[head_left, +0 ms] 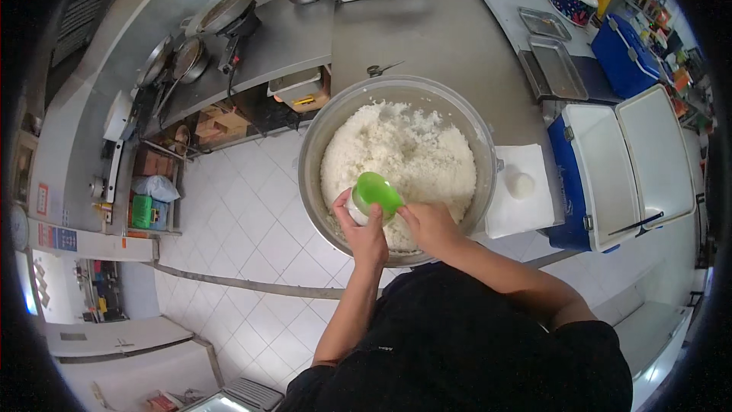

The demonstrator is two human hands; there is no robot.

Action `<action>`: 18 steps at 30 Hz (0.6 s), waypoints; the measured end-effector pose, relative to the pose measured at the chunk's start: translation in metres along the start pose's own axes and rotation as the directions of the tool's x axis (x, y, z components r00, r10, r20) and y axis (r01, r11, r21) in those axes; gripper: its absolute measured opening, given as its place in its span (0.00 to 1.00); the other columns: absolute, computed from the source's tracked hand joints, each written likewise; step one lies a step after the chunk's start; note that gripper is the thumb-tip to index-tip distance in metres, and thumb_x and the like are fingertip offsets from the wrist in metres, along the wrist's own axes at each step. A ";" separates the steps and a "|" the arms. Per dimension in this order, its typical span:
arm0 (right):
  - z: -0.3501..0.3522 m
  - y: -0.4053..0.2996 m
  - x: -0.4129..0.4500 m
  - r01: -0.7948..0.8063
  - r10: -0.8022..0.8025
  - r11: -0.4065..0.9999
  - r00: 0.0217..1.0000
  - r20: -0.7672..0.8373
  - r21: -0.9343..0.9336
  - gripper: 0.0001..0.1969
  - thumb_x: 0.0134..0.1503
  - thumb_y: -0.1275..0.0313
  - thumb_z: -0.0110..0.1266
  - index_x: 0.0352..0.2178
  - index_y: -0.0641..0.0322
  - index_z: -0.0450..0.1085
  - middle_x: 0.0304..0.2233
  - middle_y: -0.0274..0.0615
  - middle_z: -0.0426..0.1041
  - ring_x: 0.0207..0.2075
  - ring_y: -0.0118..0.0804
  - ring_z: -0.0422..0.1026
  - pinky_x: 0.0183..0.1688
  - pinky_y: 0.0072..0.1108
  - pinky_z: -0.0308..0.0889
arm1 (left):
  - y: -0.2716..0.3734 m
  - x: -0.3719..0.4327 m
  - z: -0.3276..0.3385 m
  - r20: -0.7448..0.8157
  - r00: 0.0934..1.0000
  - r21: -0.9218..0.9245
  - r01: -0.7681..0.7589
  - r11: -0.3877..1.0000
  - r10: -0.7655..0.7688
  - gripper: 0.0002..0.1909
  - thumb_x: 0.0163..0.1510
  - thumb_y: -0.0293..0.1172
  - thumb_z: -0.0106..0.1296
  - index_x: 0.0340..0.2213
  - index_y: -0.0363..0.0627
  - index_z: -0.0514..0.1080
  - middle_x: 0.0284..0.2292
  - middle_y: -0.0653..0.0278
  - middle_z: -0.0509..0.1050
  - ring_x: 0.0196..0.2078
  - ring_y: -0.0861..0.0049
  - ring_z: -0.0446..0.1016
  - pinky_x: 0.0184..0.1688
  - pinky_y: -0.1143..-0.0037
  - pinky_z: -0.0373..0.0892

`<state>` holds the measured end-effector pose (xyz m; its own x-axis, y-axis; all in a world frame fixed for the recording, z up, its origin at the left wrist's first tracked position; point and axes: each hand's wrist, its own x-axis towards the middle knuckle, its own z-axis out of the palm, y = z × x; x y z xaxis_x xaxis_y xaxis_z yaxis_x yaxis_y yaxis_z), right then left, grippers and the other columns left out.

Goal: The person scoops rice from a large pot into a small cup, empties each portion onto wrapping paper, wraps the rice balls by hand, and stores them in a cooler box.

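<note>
Cooked white rice point(394, 154) is heaped in a large round metal pot point(309, 183) in front of me. Over the near part of the rice, my left hand point(368, 237) grips a small pale cup point(355, 210), mostly hidden by the fingers and a scoop. My right hand point(434, 230) holds that green plastic rice scoop point(376, 190) by its handle. Its bowl lies over the cup's mouth, so the cup's contents are hidden. To the right of the pot, a rounded white mound point(520, 186), seemingly moulded rice, rests on a white sheet point(523, 220).
Scissors point(383, 69) lie on the steel counter point(423, 23) behind the pot. An open blue-and-white cooler point(600, 177) stands at right, below metal trays point(557, 67). Pans point(223, 6) and burners line the left counter. White floor tiles point(257, 217) show at left.
</note>
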<state>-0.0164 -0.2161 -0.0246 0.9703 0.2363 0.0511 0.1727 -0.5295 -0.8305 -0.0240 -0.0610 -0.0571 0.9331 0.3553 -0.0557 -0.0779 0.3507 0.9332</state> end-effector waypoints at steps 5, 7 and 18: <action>0.003 0.043 0.000 -0.219 0.236 0.966 0.964 -0.122 0.135 0.17 0.66 0.64 0.54 0.27 0.66 0.76 0.18 0.50 0.71 0.20 0.45 0.71 0.26 0.34 0.63 | 0.029 -0.003 0.027 -0.085 0.994 0.058 -0.057 0.997 0.062 0.32 0.57 0.25 0.62 0.57 0.47 0.56 0.52 0.59 0.65 0.56 0.71 0.67 0.58 0.70 0.66; 0.002 0.035 -0.007 -0.366 0.413 0.871 0.907 -0.084 0.327 0.17 0.66 0.63 0.54 0.27 0.65 0.77 0.16 0.43 0.70 0.18 0.35 0.69 0.25 0.30 0.62 | 0.032 -0.003 0.033 -0.121 0.981 0.212 -0.125 0.969 0.153 0.32 0.57 0.25 0.62 0.57 0.47 0.56 0.51 0.60 0.66 0.56 0.70 0.67 0.58 0.70 0.66; -0.082 0.060 0.032 0.234 -0.223 0.965 0.970 0.101 -0.117 0.42 0.51 0.52 0.69 0.61 0.63 0.60 0.50 0.58 0.73 0.56 0.53 0.72 0.58 0.40 0.66 | 0.030 -0.012 0.078 0.052 0.997 -0.583 0.074 0.809 -0.054 0.40 0.67 0.66 0.30 0.67 0.49 0.55 0.67 0.57 0.59 0.70 0.58 0.57 0.70 0.54 0.55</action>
<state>0.0389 -0.3075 -0.0274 0.8852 0.4297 0.1785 0.4137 -0.5514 -0.7245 -0.0101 -0.1221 -0.0013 0.9530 0.2903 -0.0873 -0.1986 0.8154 0.5438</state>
